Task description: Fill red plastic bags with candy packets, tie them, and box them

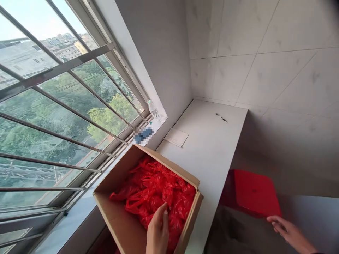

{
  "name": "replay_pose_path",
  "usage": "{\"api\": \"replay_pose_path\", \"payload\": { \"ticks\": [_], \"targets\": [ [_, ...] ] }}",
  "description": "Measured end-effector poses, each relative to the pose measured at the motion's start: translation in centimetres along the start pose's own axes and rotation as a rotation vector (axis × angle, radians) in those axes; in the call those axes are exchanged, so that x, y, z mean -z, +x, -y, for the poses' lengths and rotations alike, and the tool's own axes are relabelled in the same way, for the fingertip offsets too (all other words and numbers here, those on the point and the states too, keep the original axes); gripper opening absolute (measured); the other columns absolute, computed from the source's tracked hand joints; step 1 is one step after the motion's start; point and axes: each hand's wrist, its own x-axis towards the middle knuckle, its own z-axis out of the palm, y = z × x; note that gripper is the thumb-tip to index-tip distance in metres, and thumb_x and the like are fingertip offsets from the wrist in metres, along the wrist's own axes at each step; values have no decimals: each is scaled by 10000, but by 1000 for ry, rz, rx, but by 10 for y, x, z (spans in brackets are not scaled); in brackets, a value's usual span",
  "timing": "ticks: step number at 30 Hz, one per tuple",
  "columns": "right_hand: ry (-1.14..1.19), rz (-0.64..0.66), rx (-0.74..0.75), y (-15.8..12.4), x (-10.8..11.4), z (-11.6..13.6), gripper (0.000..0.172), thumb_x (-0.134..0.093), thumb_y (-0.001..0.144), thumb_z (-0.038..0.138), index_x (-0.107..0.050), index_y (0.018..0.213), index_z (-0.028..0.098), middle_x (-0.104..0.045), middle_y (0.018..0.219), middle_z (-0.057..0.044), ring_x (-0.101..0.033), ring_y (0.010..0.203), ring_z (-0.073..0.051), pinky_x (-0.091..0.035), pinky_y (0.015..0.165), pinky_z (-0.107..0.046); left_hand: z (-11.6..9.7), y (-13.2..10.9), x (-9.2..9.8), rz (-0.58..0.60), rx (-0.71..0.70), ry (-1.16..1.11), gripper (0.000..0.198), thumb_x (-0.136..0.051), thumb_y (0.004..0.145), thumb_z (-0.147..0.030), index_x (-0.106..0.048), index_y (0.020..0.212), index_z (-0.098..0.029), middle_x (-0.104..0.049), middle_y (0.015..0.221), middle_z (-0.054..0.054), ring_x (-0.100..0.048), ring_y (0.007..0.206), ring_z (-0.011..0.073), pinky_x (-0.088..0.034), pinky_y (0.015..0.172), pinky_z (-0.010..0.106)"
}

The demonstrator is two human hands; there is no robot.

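Note:
My left hand (158, 229) reaches into an open cardboard box (113, 218) full of red plastic bags (150, 180). Its thumb and fingers are pressed together at the tips, against one of the bags near the middle of the pile; the exact grip is partly hidden. The bags are crumpled and several look knotted. To the right, away from the box, my right hand (290, 233) hangs in the air with loosely bent fingers, somewhat apart. Nothing shows in it. It is nearest to the front corner of a red stool (256, 194).
The box stands by a white table (206, 151) bearing a white card or booklet (176, 137) and a pen (221, 118). On the sill are a clear plastic bottle (153, 109) and a blurred blue item (143, 134). A barred window (66, 67) runs along the left.

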Motion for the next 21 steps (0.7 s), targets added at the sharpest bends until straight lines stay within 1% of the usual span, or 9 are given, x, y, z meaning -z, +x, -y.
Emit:
{"api": "replay_pose_path", "payload": {
  "ticks": [3, 5, 7, 8, 10, 13, 16, 18, 21],
  "targets": [
    [-87, 27, 28, -2, 17, -6, 329, -585, 665, 625, -752, 743, 352, -807, 887, -57, -761, 760, -332, -631, 661, -409, -30, -47, -12, -169, 19, -124, 561, -402, 981, -595, -670, 1270, -195, -739, 1244, 117, -699, 1143, 279, -557, 1000, 366],
    [-131, 50, 42, -4, 29, -25, 346, -575, 683, 610, -760, 804, 344, -808, 945, -58, -758, 802, -330, -620, 667, -401, -47, -79, -36, -284, 29, -222, 549, -461, 956, -629, -701, 1216, -210, -765, 1100, 106, -737, 957, 269, -600, 873, 351],
    [-145, 64, 44, -8, 42, -52, 358, -571, 684, 593, -757, 833, 327, -807, 978, -66, -755, 866, -333, -613, 731, -401, -58, -105, -69, -306, 16, -266, 560, -469, 950, -647, -710, 1214, -216, -754, 936, 86, -722, 796, 247, -604, 761, 333],
    [-141, 60, 35, -12, 50, -67, 358, -569, 679, 584, -752, 832, 317, -807, 980, -70, -753, 894, -333, -606, 774, -401, -61, -116, -87, -261, 9, -258, 583, -448, 955, -655, -704, 1234, -212, -734, 871, 76, -706, 752, 240, -597, 732, 330],
    [-125, 29, -6, -24, 71, -98, 350, -565, 668, 559, -743, 825, 301, -805, 960, -73, -748, 914, -324, -586, 839, -400, -63, -131, -125, -92, 0, -198, 654, -368, 964, -680, -685, 1276, -200, -702, 812, 71, -689, 741, 245, -588, 735, 340],
    [-117, -61, -100, -54, 112, -144, 331, -550, 646, 515, -729, 806, 288, -798, 892, -76, -744, 865, -321, -569, 827, -414, -64, -139, -182, 198, -5, -60, 735, -243, 966, -698, -657, 1327, -210, -719, 861, 89, -703, 782, 273, -587, 768, 377],
    [-101, -145, -189, -94, 151, -182, 304, -536, 636, 486, -708, 766, 273, -787, 830, -96, -734, 814, -337, -559, 760, -436, -66, -144, -235, 437, -1, 88, 619, -340, 972, -648, -695, 1267, -236, -729, 797, 84, -726, 747, 287, -589, 719, 396],
    [-71, -164, -199, -121, 161, -199, 320, -531, 659, 482, -712, 802, 259, -778, 803, -98, -725, 778, -329, -552, 734, -432, -65, -151, -265, 571, 11, 214, 438, -509, 974, -549, -719, 1179, -224, -731, 771, 62, -745, 780, 265, -587, 769, 396],
    [-12, -164, -137, -160, 148, -212, 374, -508, 767, 461, -723, 980, 241, -777, 863, -73, -715, 806, -278, -545, 779, -389, -60, -173, -298, 703, -11, 365, 276, -651, 970, -409, -702, 1132, -193, -749, 900, 42, -744, 903, 214, -566, 895, 403]
  ]
}}
